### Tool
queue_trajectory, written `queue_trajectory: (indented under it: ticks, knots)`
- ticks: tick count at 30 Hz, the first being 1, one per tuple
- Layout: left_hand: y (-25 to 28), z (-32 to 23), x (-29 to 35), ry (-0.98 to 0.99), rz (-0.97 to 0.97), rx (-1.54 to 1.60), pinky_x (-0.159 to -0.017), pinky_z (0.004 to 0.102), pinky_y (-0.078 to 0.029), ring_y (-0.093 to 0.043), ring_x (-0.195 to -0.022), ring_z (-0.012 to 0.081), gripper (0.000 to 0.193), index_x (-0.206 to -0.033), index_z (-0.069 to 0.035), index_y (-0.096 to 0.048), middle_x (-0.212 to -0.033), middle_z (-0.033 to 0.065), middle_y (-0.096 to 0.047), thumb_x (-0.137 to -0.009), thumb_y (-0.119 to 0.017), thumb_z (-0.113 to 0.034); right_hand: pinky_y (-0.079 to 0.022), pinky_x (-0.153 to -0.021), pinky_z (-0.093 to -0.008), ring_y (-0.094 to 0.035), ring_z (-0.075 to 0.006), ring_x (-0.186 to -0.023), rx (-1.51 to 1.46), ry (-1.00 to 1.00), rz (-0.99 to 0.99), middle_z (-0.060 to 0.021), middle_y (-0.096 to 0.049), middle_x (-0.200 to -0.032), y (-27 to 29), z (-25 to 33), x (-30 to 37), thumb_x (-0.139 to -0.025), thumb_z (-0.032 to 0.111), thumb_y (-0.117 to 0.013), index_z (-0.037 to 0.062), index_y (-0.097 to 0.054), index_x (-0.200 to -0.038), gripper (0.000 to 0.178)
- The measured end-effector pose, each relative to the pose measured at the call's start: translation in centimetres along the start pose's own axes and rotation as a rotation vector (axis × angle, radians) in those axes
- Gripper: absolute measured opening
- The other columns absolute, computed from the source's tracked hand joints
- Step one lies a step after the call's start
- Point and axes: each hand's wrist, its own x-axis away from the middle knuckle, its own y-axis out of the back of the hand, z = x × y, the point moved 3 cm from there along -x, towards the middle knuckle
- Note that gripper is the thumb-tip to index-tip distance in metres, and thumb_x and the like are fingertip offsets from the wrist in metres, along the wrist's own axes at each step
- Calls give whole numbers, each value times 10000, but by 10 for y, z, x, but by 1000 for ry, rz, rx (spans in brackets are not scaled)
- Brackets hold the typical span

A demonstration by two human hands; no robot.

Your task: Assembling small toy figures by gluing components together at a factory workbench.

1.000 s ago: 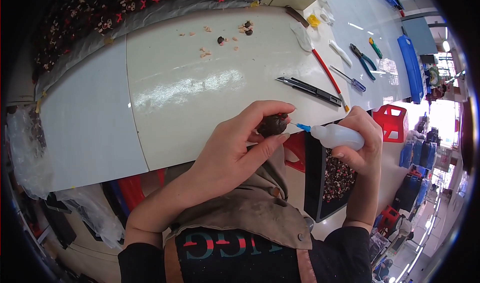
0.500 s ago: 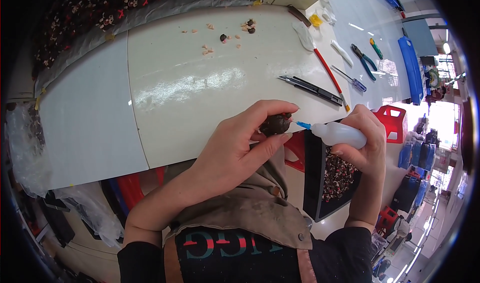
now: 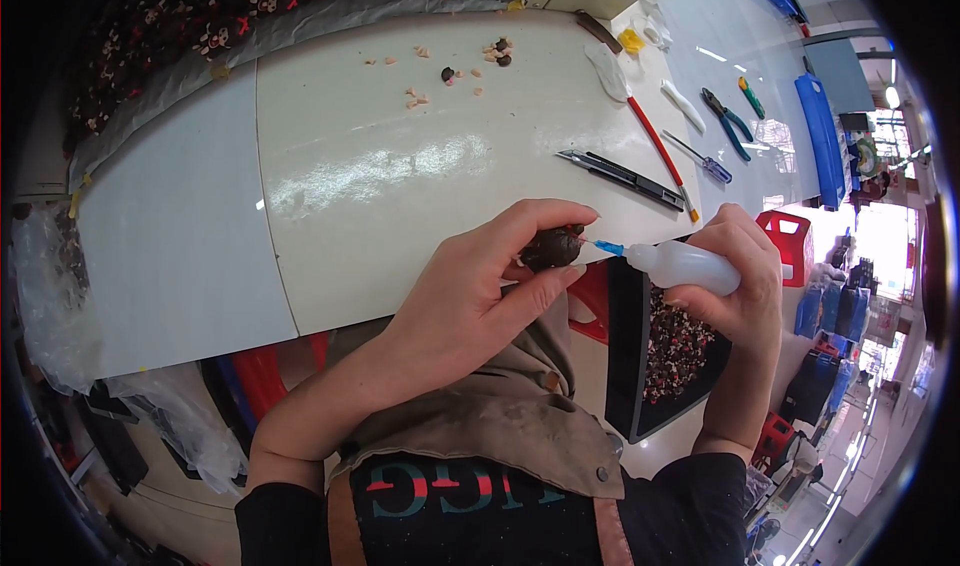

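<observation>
One white bottle (image 3: 686,267); slightly farther right now

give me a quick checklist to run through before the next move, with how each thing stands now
1. Left grip secure on the dark round piece: ok, held between thumb and fingers.
2. Right grip around the white squeeze bottle: ok.
3. Blue nozzle aimed at the dark round piece: ok.
4. Fine tip touching the piece: cannot tell, too small.
5. Utility knife apart from both hands: ok, lying on the table.
6. Table free of loose scraps: not ok, small dark bits and pale ones lie there.
</observation>
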Motion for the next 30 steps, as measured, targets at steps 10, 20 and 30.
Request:
queue_trajectory:
  ticks: [10,20,30]
  knots:
    - [-3,2,1,-43,18,37,-941,264,-442,-559,-1082,135,353,-1252,-44,-442,-1128,86,-575,-918,-552,-16,-371,-641,-307,-495,-177,-728,-562,-152,-268,-65,-527,-780,-7,-30,21,-758,574,-675,2,-587,-945,608]
    - [-14,-2,-4,-44,-31,87,-941,293,-459,-582,-1071,170,292,-1180,-21,-460,-1127,114,-596,-905,-539,34,-446,-641,-292,-539,-173,-781,-859,-263,-530,-110,-543,-949,-32,-68,34,-841,472,-642,-20,-486,-1153,604]
    - [-29,-8,-10,-12,-37,86,-936,271,-450,-563,-1083,136,285,-1182,-35,-469,-1134,82,-586,-910,-552,-3,-428,-940,-338,-567,-180,-1043,-837,-338,-666,-87,-579,-1147,-1,-107,14,-891,171,-622,-1,-500,-1208,380]
